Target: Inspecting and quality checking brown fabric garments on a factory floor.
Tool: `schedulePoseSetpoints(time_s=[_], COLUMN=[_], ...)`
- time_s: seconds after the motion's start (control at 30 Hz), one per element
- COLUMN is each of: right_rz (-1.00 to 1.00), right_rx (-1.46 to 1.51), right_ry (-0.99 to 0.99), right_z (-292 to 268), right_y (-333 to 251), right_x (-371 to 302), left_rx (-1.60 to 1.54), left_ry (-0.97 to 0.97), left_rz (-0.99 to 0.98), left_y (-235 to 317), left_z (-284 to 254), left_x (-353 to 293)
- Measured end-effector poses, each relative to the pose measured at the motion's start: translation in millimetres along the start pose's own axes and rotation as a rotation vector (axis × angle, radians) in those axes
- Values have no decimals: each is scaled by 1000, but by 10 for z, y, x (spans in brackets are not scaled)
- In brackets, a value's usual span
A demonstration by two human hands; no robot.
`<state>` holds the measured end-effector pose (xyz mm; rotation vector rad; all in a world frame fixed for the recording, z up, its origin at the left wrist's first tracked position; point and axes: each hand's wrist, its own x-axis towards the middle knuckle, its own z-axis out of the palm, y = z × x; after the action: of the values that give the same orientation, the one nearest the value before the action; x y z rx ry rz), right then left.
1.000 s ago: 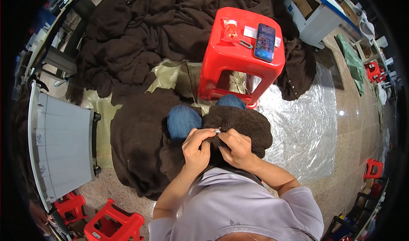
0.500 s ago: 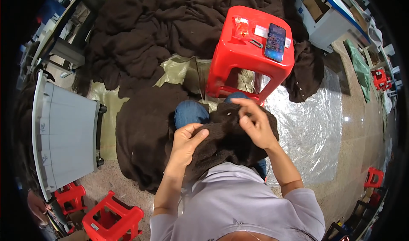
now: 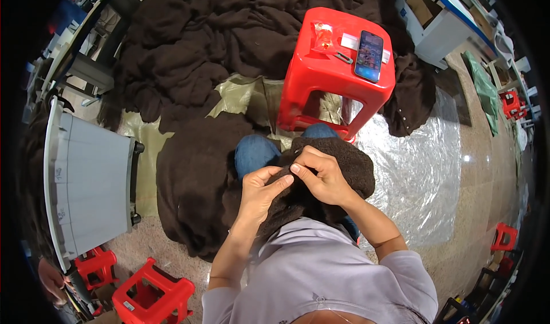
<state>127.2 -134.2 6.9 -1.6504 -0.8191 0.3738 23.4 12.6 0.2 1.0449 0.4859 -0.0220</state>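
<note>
A dark brown fleecy garment [image 3: 355,161] lies across my lap over my blue-jeaned knees. My left hand [image 3: 262,193] pinches a fold of this cloth between thumb and fingers. Close beside it, my right hand [image 3: 321,176] is closed on the same fold, thumb against fingertips. The two thumbs nearly meet over the fabric. Whether a needle or thread is between the right fingers is too small to make out. More brown cloth [image 3: 195,181] hangs down on the left side of my lap.
Ahead stands a red plastic stool [image 3: 338,72] bearing a phone [image 3: 369,56], small scissors-like snips [image 3: 344,58] and a red-and-clear packet [image 3: 323,38]. Brown fabric [image 3: 229,32] heaps beyond it. A grey wheeled bin [image 3: 91,181] is at left; clear plastic sheeting [image 3: 412,181] covers floor at right.
My right hand has come down and left from above the cloth, its fingers closing on the fold beside my left hand. The left hand has shifted slightly right, still pinching.
</note>
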Motion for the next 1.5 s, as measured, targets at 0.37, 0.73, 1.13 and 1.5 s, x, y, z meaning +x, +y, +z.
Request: schedulePoseSetpoints(time_s=[0.37, 0.73, 1.13, 1.5], right_rz=[-46, 286, 391, -347], right_rx=[-323, -342, 367, -449], right_ry=[17, 257, 246, 220], right_z=[-320, -917, -1080, -583], right_y=[-103, 158, -257, -451], right_x=[-172, -650, -623, -465], left_rx=[-261, -269, 64, -219], left_ry=[197, 11, 30, -63], left_rz=[132, -16, -3, -3], left_y=[164, 248, 231, 275], left_z=[-122, -146, -291, 257], left_x=[50, -55, -138, -92])
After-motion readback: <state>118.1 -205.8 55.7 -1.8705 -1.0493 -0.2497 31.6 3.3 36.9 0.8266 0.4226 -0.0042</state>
